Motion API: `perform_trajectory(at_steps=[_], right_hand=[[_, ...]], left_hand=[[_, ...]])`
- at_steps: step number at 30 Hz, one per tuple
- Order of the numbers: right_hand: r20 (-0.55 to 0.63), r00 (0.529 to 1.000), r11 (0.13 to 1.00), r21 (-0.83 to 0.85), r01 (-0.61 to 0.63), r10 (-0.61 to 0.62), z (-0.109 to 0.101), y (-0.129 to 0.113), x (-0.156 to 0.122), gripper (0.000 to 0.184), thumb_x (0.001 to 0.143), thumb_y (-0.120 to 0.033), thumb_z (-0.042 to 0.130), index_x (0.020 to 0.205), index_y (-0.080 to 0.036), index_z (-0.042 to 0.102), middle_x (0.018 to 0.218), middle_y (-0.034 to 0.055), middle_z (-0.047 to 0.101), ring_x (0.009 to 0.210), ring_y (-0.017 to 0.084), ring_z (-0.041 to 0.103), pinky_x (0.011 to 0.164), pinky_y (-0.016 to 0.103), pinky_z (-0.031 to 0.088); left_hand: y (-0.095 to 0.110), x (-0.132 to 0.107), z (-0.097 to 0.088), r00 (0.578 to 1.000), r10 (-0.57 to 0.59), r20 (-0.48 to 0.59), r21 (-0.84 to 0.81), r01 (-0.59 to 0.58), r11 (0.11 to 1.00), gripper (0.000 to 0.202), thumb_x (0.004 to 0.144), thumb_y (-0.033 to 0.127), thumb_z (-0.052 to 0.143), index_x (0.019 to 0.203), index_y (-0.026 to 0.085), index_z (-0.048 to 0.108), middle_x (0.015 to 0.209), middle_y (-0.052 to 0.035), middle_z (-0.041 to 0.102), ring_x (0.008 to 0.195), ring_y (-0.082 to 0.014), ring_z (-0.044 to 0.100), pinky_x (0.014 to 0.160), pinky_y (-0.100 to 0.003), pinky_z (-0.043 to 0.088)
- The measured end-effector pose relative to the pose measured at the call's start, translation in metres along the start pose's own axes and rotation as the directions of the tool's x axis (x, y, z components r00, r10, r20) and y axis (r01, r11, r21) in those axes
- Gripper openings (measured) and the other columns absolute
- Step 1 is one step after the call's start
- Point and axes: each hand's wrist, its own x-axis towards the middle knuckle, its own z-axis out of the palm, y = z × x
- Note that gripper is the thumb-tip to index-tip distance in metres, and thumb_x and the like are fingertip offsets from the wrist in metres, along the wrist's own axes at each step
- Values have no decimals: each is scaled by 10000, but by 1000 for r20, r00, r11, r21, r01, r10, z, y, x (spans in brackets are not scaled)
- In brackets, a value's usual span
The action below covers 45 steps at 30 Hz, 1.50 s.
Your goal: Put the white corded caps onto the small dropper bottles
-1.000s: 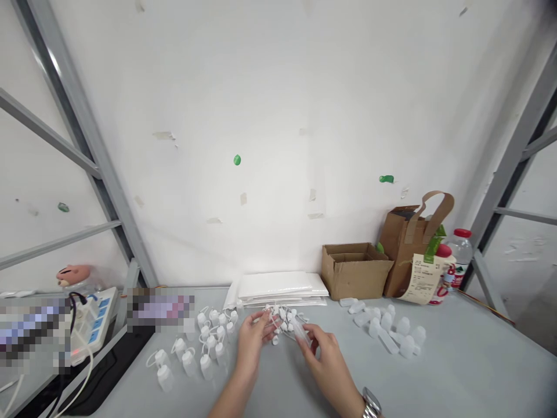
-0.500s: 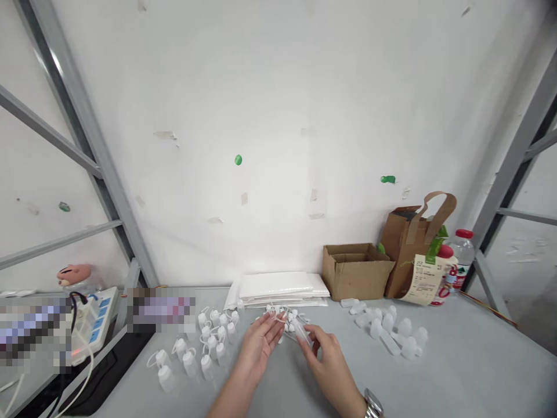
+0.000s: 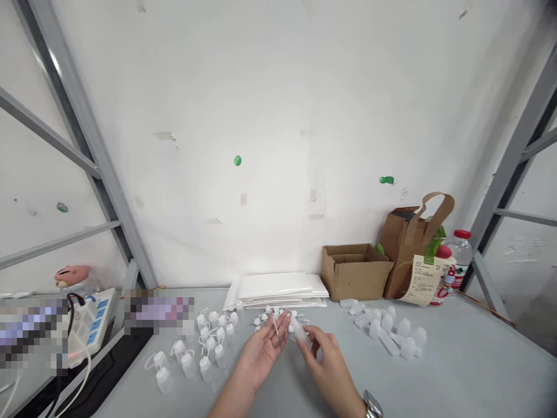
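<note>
Head-camera view; both hands low at centre, above a grey tabletop. Left hand lies palm-up, fingers half-open, with a thin white strip against the fingertips; cannot tell whether it is pinched. Right hand, a metal wristwatch on its wrist, closes around a translucent plastic bottle, which is tilted, its upper end near the left fingers. Just beyond the hands: a tangled heap of white tethered caps. Lower left of centre: white squeeze bottles with looped tethers. Lower right: a loose group of translucent bottles. Against the wall: a stack of white flat packets, a cardboard box, a brown paper bag and a red-capped water bottle.

Handling note: the strip looks thin and apt to slip; a firm fingertip pinch, with the bottle held steady clear of the heap, seems best.
</note>
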Motion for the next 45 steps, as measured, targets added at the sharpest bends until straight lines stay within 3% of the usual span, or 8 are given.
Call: perform_trajectory(at_steps=[11,18,23,30,36,39,42,45], right_hand=[[89,987,987,-80,140,-133,-2,-10,-5,311,867,-380,464,1049,-188,628,730,44,656,693,189,543,721,307,446],[78,992,990,-87,108,-101,-2,-11,-3,285,862,-369,480,1026,-197,636,738,41,669,692,190,558,730,302,439],[76,997,998,-58,29,-24,-1,-9,-3,314,862,-398,466,1019,-191,643,740,46,666,725,206,552,714,301,453],[78,993,996,16,91,-92,1,-1,-3,387,870,-413,457,1155,-194,597,848,61,695,736,201,575,769,319,462],[4,1000,991,133,-8,8,1,-2,0,398,850,-477,456,1067,-187,620,858,75,683,767,220,587,759,333,473],[12,999,983,180,-41,40,-1,-5,1,411,847,-507,443,1047,-190,609,814,62,669,740,216,585,725,331,477],[12,998,970,236,-56,54,-4,-7,2,413,850,-520,429,1053,-195,584,813,56,655,744,211,582,708,321,478],[38,999,947,319,-47,36,-7,-8,2,394,863,-509,415,1059,-199,558,930,71,643,772,198,580,746,320,480]], left_hand=[[-11,-5,3,987,52,151,280,-93,956,205,750,249,646,917,136,686,1026,-137,703,967,-237,648,789,-296,507],[-14,-7,7,979,71,193,374,-141,917,419,592,408,758,908,138,705,965,-146,721,914,-271,663,804,-332,488],[-15,-5,6,972,119,202,423,-196,885,451,555,393,787,925,151,696,987,-141,717,945,-273,654,855,-341,464],[-12,-1,0,984,167,58,324,-177,929,261,582,269,787,793,154,685,899,-95,736,845,-198,675,799,-271,484],[-6,4,-5,979,178,-99,338,-135,931,203,599,229,757,772,166,673,817,-46,717,726,-132,644,676,-218,470],[-6,7,-7,952,306,-21,605,-232,762,298,598,348,730,814,149,682,756,-46,697,695,-159,617,650,-245,454],[-8,8,-9,865,489,116,846,-344,408,421,637,407,651,961,139,669,778,-59,686,733,-206,602,708,-302,450],[-11,6,-10,791,567,230,932,-346,104,499,719,381,540,1170,169,567,859,-65,672,792,-219,594,781,-325,427]])
